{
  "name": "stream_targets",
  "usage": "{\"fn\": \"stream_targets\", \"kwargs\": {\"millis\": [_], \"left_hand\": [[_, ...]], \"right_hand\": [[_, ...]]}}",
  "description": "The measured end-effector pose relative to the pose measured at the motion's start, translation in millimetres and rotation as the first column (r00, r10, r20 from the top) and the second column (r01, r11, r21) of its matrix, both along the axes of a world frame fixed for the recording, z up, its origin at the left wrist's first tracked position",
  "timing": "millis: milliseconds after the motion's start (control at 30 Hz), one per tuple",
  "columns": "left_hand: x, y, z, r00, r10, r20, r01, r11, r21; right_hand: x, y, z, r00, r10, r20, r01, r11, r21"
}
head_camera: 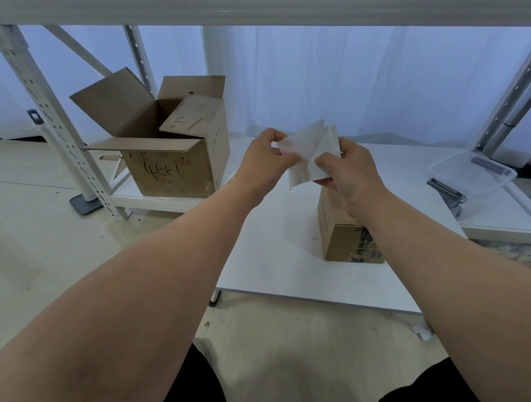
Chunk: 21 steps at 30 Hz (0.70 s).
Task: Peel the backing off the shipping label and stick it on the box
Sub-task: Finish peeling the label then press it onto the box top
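Observation:
A white shipping label (pixel 309 150) is held in the air above the white table (pixel 270 256), its two layers spread apart at the top. My left hand (pixel 266 158) pinches its left edge. My right hand (pixel 348 171) pinches its lower right part. Directly below my right hand a small closed brown cardboard box (pixel 341 242) stands on the table, partly hidden by my right forearm; dark print shows on its near side.
A large open cardboard box (pixel 168 154) with handwriting sits on the low shelf at the back left. A clear plastic tray (pixel 470 172) lies at the right. White rack posts (pixel 43 99) stand at the left and right, with a shelf beam overhead.

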State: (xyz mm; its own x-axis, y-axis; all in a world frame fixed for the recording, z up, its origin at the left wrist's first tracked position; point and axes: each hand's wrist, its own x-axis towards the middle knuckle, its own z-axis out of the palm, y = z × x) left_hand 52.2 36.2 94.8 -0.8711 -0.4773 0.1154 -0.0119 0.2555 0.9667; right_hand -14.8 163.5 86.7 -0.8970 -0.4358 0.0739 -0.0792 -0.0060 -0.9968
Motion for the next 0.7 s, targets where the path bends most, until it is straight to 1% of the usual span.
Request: {"fn": "stream_targets", "kwargs": {"millis": [100,300,467,600,700], "left_hand": [[-1,1,-1,1.0,-0.007,0.02,0.007,1.0,-0.019],[-2,1,-2,0.998,0.0,0.058,0.004,0.997,-0.082],[-4,3,-3,0.995,-0.013,0.1,0.023,0.994,-0.104],[-6,0,-6,0.994,-0.005,0.106,0.018,0.993,-0.121],[-6,-4,-7,0.996,0.004,0.094,0.006,0.994,-0.112]], "right_hand": [[3,1,-1,0.998,0.036,-0.052,-0.032,0.996,0.082],[7,1,1,0.994,0.065,-0.089,-0.056,0.993,0.1],[11,2,1,0.984,0.08,-0.161,-0.05,0.982,0.183],[13,1,2,0.979,0.089,-0.186,-0.051,0.979,0.198],[12,2,3,0.984,0.08,-0.159,-0.053,0.984,0.169]]}}
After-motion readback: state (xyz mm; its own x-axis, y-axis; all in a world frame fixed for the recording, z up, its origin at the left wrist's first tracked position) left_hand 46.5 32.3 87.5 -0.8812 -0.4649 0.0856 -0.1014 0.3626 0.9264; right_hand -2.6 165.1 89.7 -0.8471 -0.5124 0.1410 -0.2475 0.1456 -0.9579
